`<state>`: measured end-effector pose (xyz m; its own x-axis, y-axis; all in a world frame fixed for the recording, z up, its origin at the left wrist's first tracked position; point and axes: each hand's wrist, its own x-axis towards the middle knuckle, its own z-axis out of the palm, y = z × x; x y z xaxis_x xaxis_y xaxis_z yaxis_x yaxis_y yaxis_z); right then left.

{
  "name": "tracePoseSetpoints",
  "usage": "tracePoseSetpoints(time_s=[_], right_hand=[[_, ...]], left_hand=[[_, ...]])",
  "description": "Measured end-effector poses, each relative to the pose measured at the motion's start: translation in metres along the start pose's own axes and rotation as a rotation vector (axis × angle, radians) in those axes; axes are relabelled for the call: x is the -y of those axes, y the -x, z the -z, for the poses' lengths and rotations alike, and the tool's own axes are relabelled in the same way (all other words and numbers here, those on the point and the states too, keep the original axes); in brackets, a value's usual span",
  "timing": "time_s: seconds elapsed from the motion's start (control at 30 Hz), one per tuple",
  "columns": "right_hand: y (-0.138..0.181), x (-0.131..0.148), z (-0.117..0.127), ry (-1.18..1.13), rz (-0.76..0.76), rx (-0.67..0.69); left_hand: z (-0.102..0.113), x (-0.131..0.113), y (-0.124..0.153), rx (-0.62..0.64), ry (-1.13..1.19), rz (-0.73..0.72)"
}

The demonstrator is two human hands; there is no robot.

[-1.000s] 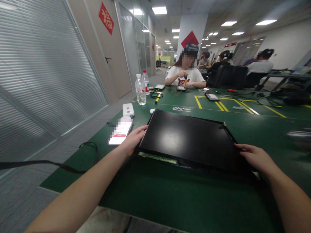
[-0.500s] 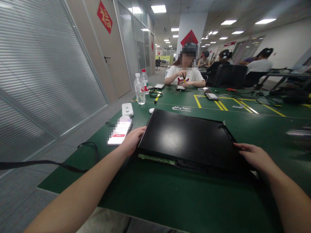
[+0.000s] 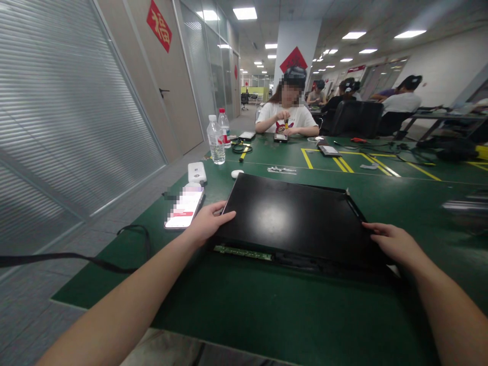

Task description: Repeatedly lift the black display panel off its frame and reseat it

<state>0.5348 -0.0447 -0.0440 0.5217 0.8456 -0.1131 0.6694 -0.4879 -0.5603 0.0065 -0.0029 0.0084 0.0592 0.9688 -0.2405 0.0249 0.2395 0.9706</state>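
Observation:
In front of me is a black LCD panel [image 3: 290,218] with a dark glossy face, tilted slightly toward me. A green circuit board strip [image 3: 243,252] shows under its near edge, and a dark frame edge [image 3: 354,207] runs along its right side. My left hand [image 3: 208,221] grips the panel's left edge, thumb lying on the face and fingers at the side. At the opposite edge my right hand [image 3: 396,246] is closed on the right side, its fingertips against the rim. Fingers beneath the panel are hidden.
Left of the panel lie a lit phone [image 3: 185,207] and a white power bank [image 3: 196,173]. Behind them stand two bottles [image 3: 216,142]. A black strap [image 3: 76,257] crosses the left table edge. Across the green table [image 3: 267,305], a co-worker [image 3: 286,114] handles a small device with a yellow-handled tool.
My left thumb has come over onto the panel's face. The panel's near left side sits slightly lower, while my right hand keeps its hold. The view has shifted slightly.

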Motion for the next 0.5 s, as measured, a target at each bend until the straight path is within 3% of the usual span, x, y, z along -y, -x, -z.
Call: tracePoseSetpoints(time_s=[0.13, 0.33, 0.5], right_hand=[[0.005, 0.006, 0.0, -0.031, 0.013, -0.044], [0.013, 0.012, 0.001, -0.07, -0.029, -0.067], [0.012, 0.006, -0.003, -0.079, 0.05, -0.107]], left_hand=[[0.003, 0.002, -0.003, -0.041, -0.064, -0.137], [0.004, 0.004, -0.003, -0.006, -0.068, -0.242], [0.005, 0.005, -0.004, 0.006, -0.1, -0.332]])
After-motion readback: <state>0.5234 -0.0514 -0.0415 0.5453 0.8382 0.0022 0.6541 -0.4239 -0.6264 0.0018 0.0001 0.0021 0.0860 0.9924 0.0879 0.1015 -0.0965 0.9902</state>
